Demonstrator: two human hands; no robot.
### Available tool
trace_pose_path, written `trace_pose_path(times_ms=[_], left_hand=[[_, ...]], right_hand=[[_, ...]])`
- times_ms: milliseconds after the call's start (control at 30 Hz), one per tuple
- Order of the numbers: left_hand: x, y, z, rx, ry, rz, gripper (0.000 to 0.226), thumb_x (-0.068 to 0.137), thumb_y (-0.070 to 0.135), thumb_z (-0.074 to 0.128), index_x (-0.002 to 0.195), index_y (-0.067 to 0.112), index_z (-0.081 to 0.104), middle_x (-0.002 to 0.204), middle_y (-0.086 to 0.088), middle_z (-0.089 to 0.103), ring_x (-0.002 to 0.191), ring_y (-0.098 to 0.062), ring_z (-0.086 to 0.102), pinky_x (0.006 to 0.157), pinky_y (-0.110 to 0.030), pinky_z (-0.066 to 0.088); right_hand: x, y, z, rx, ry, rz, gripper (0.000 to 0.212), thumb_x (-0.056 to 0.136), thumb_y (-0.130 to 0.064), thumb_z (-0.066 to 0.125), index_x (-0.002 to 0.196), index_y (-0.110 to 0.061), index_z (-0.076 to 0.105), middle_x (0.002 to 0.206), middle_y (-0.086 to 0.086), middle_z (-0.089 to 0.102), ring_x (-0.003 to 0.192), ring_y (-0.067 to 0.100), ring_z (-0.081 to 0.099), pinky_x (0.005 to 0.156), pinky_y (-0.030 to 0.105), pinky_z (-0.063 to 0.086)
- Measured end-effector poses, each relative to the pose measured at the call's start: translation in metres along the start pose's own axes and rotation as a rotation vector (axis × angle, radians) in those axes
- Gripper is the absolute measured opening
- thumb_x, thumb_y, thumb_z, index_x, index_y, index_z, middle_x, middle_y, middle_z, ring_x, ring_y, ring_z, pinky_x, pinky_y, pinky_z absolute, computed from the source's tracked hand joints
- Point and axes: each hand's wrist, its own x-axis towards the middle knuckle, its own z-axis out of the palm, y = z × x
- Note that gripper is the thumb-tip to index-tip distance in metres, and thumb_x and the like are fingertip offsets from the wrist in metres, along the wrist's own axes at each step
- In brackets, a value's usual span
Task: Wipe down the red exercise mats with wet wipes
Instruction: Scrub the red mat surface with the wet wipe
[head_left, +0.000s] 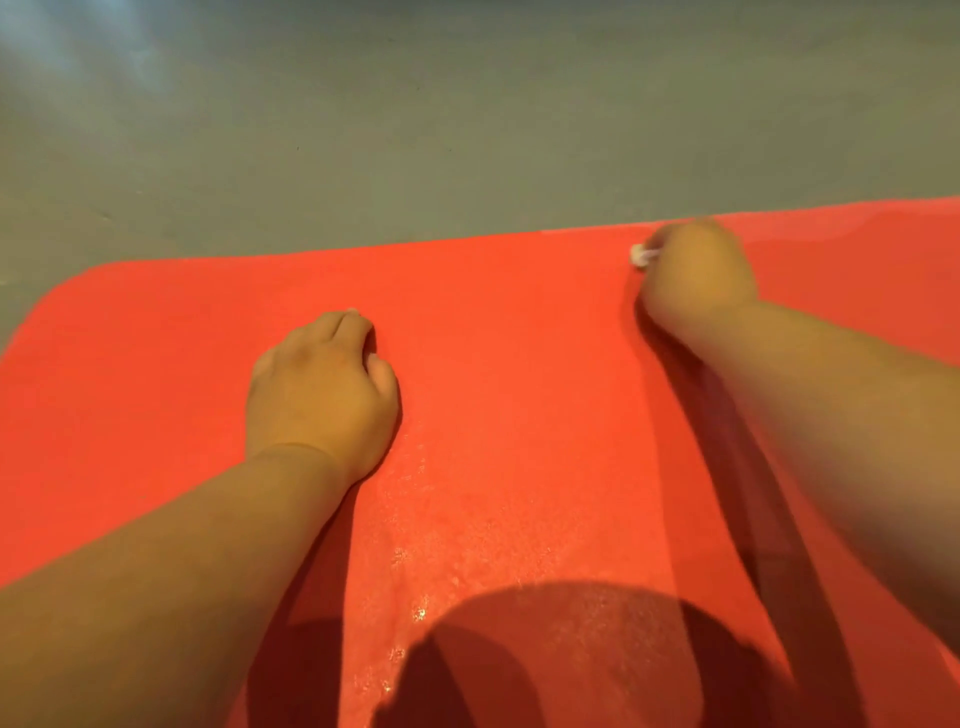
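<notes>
A red exercise mat (493, 364) lies flat and fills the lower part of the view, its rounded far-left corner at the left. My left hand (319, 392) rests on the mat left of centre with its fingers curled under and nothing in it. My right hand (696, 270), blurred, is near the mat's far edge at the right. It grips a bunched white wet wipe (641, 255), of which only a small piece shows beside the fingers. A wet, glistening streak runs down the middle of the mat.
Grey floor (415, 130) lies beyond the mat's far edge and past its left corner. A dark shadow of my head and arms falls on the near part of the mat.
</notes>
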Motion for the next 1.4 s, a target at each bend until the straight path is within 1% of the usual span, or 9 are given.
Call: trace_pose_path(times_ms=[100, 333, 433, 533, 600, 867, 933, 1133, 1400], left_hand=[[0.003, 0.003, -0.002, 0.018, 0.009, -0.016, 0.042, 0.076, 0.030, 0.034, 0.103, 0.013, 0.062, 0.106, -0.011, 0.062, 0.097, -0.034, 0.054, 0.081, -0.042, 0.040], [0.008, -0.002, 0.004, -0.054, 0.043, -0.013, 0.036, 0.083, 0.025, 0.042, 0.112, 0.016, 0.061, 0.119, -0.010, 0.059, 0.107, -0.033, 0.052, 0.088, -0.041, 0.038], [0.013, -0.007, 0.009, -0.060, -0.046, -0.015, 0.049, 0.089, 0.023, 0.041, 0.137, 0.018, 0.047, 0.150, -0.006, 0.038, 0.137, -0.024, 0.034, 0.112, -0.041, 0.026], [0.015, -0.008, 0.011, -0.031, -0.097, -0.022, 0.054, 0.090, 0.025, 0.038, 0.144, 0.020, 0.040, 0.156, -0.003, 0.028, 0.144, -0.019, 0.022, 0.118, -0.040, 0.017], [0.014, -0.006, 0.010, -0.035, -0.103, -0.019, 0.054, 0.090, 0.025, 0.038, 0.144, 0.020, 0.040, 0.156, -0.003, 0.028, 0.144, -0.019, 0.022, 0.118, -0.040, 0.017], [0.013, -0.003, 0.008, -0.053, -0.087, -0.014, 0.054, 0.088, 0.025, 0.037, 0.141, 0.018, 0.043, 0.154, -0.005, 0.031, 0.143, -0.021, 0.026, 0.117, -0.041, 0.019], [0.013, -0.002, 0.008, -0.046, -0.089, -0.013, 0.061, 0.083, 0.031, 0.029, 0.141, 0.018, 0.043, 0.154, -0.005, 0.031, 0.143, -0.020, 0.026, 0.117, -0.040, 0.019], [0.014, -0.003, 0.009, -0.032, -0.098, -0.020, 0.058, 0.086, 0.029, 0.030, 0.142, 0.017, 0.042, 0.155, -0.004, 0.029, 0.143, -0.019, 0.024, 0.118, -0.040, 0.017], [0.014, -0.002, 0.006, -0.029, -0.096, -0.021, 0.065, 0.080, 0.032, 0.026, 0.141, 0.017, 0.044, 0.154, -0.005, 0.031, 0.142, -0.020, 0.026, 0.117, -0.040, 0.018]], right_hand=[[-0.003, -0.024, 0.003, 0.037, -0.015, -0.030, 0.027, 0.093, -0.011, 0.046, 0.101, 0.005, 0.066, 0.108, 0.029, 0.062, 0.102, 0.040, 0.058, 0.087, 0.041, 0.042], [-0.051, -0.122, 0.028, 0.258, -0.065, -0.737, 0.027, 0.091, -0.013, 0.049, 0.109, -0.017, 0.068, 0.103, 0.007, 0.060, 0.102, 0.026, 0.053, 0.091, 0.035, 0.039], [-0.015, -0.069, 0.023, 0.212, -0.052, -0.524, 0.027, 0.087, -0.006, 0.051, 0.107, -0.009, 0.070, 0.105, 0.015, 0.064, 0.103, 0.032, 0.057, 0.092, 0.038, 0.042], [0.020, 0.000, 0.009, 0.025, 0.020, 0.006, 0.025, 0.090, -0.008, 0.049, 0.104, 0.002, 0.068, 0.107, 0.028, 0.064, 0.101, 0.040, 0.059, 0.088, 0.042, 0.045], [0.020, 0.000, 0.006, -0.019, -0.003, 0.114, 0.027, 0.093, -0.010, 0.048, 0.103, 0.006, 0.067, 0.108, 0.031, 0.062, 0.103, 0.042, 0.058, 0.089, 0.044, 0.044], [-0.032, -0.152, 0.029, 0.243, -0.112, -0.684, 0.026, 0.088, -0.011, 0.050, 0.103, -0.011, 0.071, 0.104, 0.011, 0.063, 0.099, 0.029, 0.058, 0.089, 0.036, 0.043], [-0.015, -0.126, 0.030, 0.262, -0.120, -0.585, 0.026, 0.089, -0.011, 0.051, 0.106, -0.012, 0.071, 0.106, 0.013, 0.065, 0.102, 0.029, 0.058, 0.090, 0.035, 0.043], [0.039, -0.012, 0.010, -0.082, 0.009, 0.082, 0.026, 0.093, -0.009, 0.047, 0.103, 0.005, 0.066, 0.109, 0.028, 0.063, 0.106, 0.040, 0.058, 0.089, 0.042, 0.045], [0.016, -0.137, 0.034, 0.104, -0.030, -0.429, 0.028, 0.093, -0.010, 0.043, 0.108, -0.004, 0.066, 0.114, 0.019, 0.059, 0.107, 0.033, 0.055, 0.087, 0.033, 0.039]])
